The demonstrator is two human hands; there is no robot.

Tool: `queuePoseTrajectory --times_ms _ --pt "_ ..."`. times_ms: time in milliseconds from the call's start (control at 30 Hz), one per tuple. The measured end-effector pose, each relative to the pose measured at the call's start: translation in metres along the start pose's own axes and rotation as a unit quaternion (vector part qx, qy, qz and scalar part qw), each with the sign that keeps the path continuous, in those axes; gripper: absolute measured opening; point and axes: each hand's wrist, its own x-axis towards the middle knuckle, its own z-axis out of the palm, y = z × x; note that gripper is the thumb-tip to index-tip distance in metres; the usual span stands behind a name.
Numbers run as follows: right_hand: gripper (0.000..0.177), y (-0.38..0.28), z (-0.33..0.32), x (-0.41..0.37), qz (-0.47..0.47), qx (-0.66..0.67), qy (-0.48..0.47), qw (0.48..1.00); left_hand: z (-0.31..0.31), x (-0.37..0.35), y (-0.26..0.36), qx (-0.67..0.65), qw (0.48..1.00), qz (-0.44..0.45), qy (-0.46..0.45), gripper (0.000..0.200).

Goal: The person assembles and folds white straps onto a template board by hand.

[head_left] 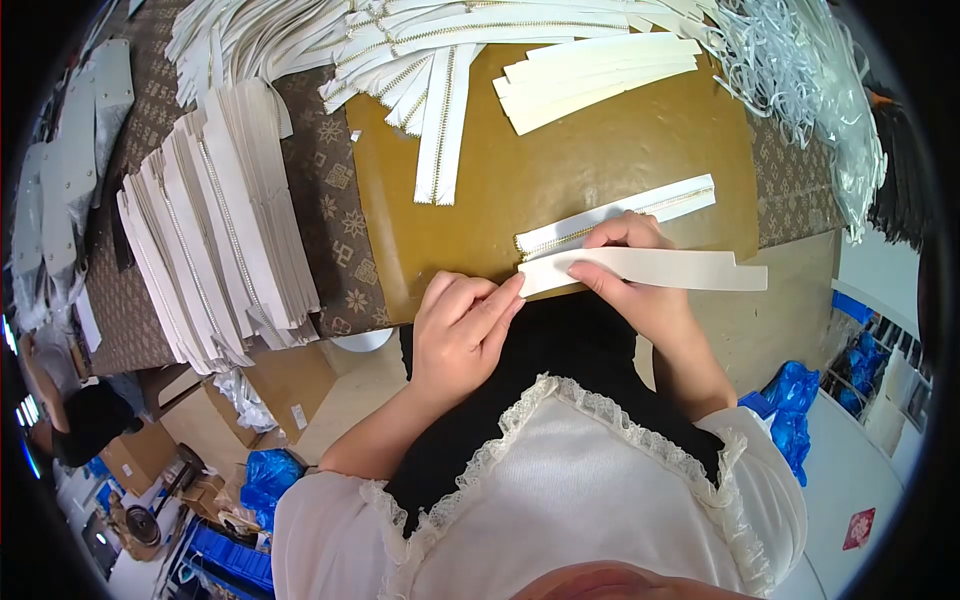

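Observation:
A plain white strip [690, 268] lies across my front at the near edge of the mat, its right end showing a stepped second layer. My right hand [640, 290] grips it near the middle, thumb on top and fingers behind. At the strip's left end, the fingertips of my left hand [462, 330] are closed on its corner. Just beyond the strip, a white zipper tape [675, 198] with gold teeth lies slanted on the mat; my right fingers partly cover it. Another zipper tape [438, 130] points toward me farther left.
The brown mat [600, 150] bears a fan of cream strips [600, 80] at the back. A heap of zipper tapes [400, 30] lies behind. To the left stands a thick stack of white zippered pieces [220, 220]. Thin white ribbons [775, 70] hang at the right.

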Motion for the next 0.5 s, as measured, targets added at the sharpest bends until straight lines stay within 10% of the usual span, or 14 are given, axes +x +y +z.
queuePoseTrajectory --times_ms 500 --pt "0.026 -0.0023 0.0024 0.0022 -0.012 -0.039 0.004 0.999 -0.0005 0.0007 0.0015 0.008 1.0 0.002 -0.004 0.026"
